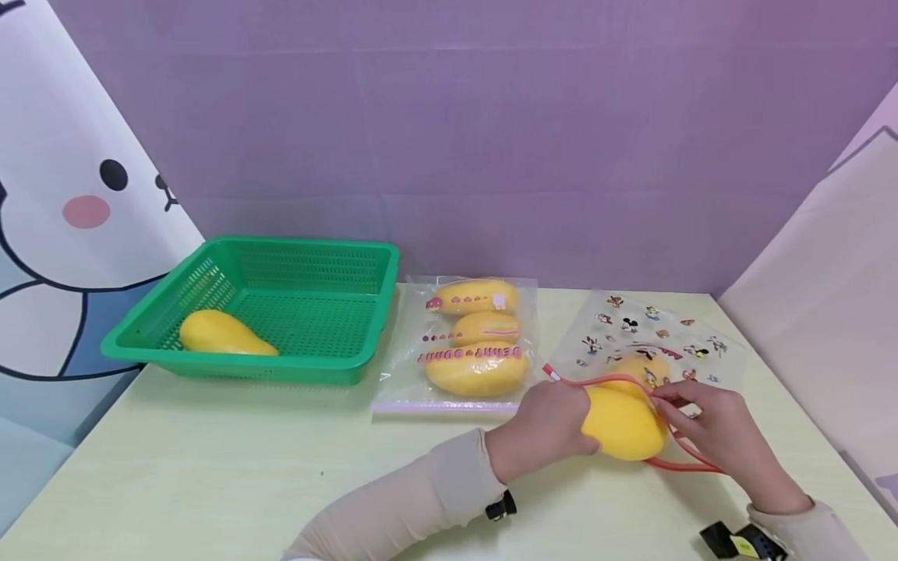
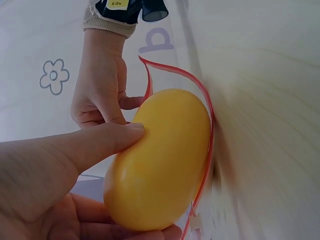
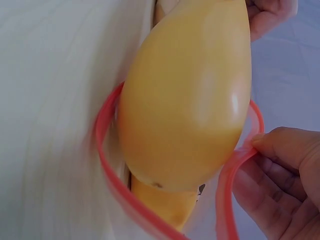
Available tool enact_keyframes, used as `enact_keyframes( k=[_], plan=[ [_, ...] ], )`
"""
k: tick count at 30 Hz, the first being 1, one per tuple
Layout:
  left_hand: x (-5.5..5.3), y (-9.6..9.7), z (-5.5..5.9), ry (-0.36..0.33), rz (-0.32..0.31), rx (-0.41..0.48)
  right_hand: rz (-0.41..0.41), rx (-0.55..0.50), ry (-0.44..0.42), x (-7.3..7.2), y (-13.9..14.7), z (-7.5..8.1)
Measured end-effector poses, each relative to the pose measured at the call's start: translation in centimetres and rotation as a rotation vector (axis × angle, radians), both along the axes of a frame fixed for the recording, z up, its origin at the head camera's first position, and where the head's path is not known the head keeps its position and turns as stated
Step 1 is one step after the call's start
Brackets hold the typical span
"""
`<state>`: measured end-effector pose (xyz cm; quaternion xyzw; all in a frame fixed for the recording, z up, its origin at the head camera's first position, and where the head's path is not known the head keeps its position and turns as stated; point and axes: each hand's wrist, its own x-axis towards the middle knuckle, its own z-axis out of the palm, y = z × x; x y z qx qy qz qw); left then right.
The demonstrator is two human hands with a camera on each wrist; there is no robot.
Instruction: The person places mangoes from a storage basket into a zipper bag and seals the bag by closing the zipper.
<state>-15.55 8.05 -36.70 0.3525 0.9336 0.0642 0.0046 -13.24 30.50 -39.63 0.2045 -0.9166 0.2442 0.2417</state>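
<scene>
My left hand (image 1: pixel 550 425) grips a yellow mango (image 1: pixel 624 428), thumb along one side and fingers beneath in the left wrist view. The mango sits at the mouth of a clear zip bag (image 1: pixel 585 327) with cartoon prints and a red zip edge (image 3: pixel 102 135). That edge loops around the mango's end. Between thumb and fingers, my right hand (image 1: pixel 719 425) pinches the red edge on the mango's right. Inside the printed bag lies another mango (image 3: pixel 165 202), partly hidden behind the held one.
A green basket (image 1: pixel 358 362) at the left holds one mango (image 1: pixel 224 333). Beside it, in the middle, a flat clear zip bag (image 1: pixel 400 382) with a pinkish strip contains three mangoes (image 1: pixel 477 374). A purple cloth wall (image 1: pixel 449 140) stands behind the pale table (image 1: pixel 231 460).
</scene>
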Motion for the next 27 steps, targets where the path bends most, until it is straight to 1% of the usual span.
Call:
enact_keyframes(
  k=[6,13,15,21,27],
  plan=[
    [-0.1,0.5,-0.4,0.031,0.005,-0.013,0.002,-0.005,0.002,-0.1,0.0,0.1],
    [-0.4,1.1,-0.8,0.023,0.015,0.015,0.0,-0.02,-0.018,-0.1,0.0,0.0],
    [-0.5,1.2,-0.9,0.031,0.023,0.012,0.003,-0.021,-0.017,-0.1,0.0,0.0],
    [-0.4,1.7,-1.1,0.073,0.051,-0.023,0.001,-0.024,-0.02,-0.1,0.0,-0.2],
    [0.0,2.0,-0.9,0.121,0.051,-0.048,0.003,-0.039,-0.026,-0.2,-0.1,-0.1]
  ],
)
